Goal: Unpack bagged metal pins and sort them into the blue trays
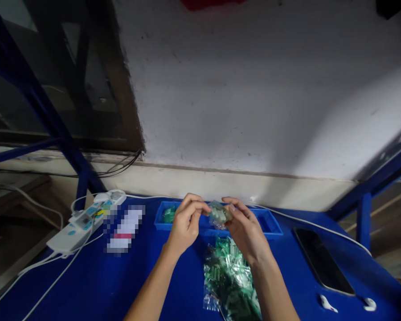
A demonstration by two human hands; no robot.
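Note:
Over a long blue tray (270,223), my right hand (245,225) grips a small clear plastic bag (218,214) with pale green pieces inside. My left hand (186,220) is at the bag's left edge, thumb and fingertips pinched together; whether they grip the plastic is too small to make out. In the tray's left end lies another green packet (169,215). Below my hands, a pile of clear bags with green pieces (232,278) covers the table, partly hidden by my right forearm.
A white power strip (71,234) with plugs and cables lies at the left, near a blurred-out card (127,232). To the right are a black phone (324,263) and two white earbuds (328,303). A white cable (314,227) runs along the back of the blue table (137,276).

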